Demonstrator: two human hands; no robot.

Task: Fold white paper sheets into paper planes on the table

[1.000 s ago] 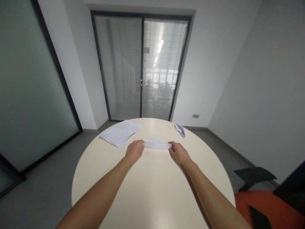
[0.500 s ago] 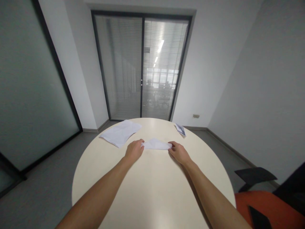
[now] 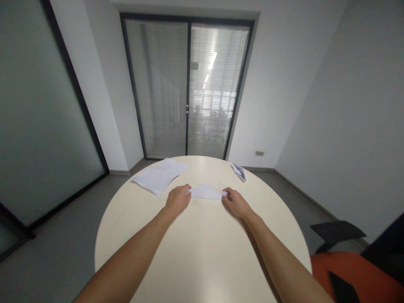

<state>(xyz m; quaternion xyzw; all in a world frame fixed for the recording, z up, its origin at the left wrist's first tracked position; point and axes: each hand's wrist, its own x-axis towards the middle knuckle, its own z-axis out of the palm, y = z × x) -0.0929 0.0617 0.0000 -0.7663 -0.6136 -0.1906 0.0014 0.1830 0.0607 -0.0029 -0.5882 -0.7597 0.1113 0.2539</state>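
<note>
A folded piece of white paper [image 3: 206, 192] stretches between my two hands, low over the far half of the table. It has a straight near edge and a shallow peak at the back. My left hand [image 3: 179, 198] pinches its left end, thumb and fingers closed on it. At the right end my right hand [image 3: 236, 201] grips the paper the same way. Both corners of the paper are covered by my fingers. Whether its lower edge touches the tabletop I cannot tell.
A creased white sheet [image 3: 160, 174] lies at the round table's [image 3: 195, 248] far left. Near the far right edge is a small folded paper [image 3: 239, 171]. An orange-seated chair [image 3: 350, 271] with black armrests stands at the right. Glass doors with blinds [image 3: 189, 88] are beyond.
The near edge of the paper sits slightly lower at the right, and the peak looks a little flatter. My hands have barely moved and keep their hold.
</note>
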